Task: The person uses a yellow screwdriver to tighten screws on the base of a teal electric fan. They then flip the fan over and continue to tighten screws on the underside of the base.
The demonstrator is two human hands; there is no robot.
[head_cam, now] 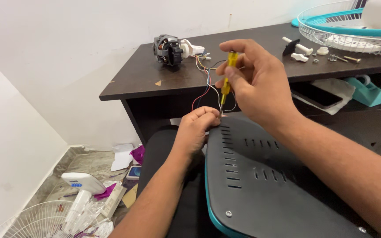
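Note:
My right hand (256,81) grips a small yellow-handled screwdriver (228,75), held upright with its tip down at the top edge of a dark grey slotted fan base plate (265,185) with a teal rim, resting on my lap. My left hand (197,128) is closed at that same edge, pinching something small where the tip meets it. Thin red, blue, white and yellow wires (206,79) run from there up to a fan motor (168,49) on the dark wooden desk (137,75).
On the desk's right end lie a white wire fan guard with teal ring (345,31), white knobs and several screws (314,50). A phone (316,94) and teal tape dispenser (367,90) sit on the shelf below. On the floor: another white guard (40,220), a white fan part (82,194), and scraps.

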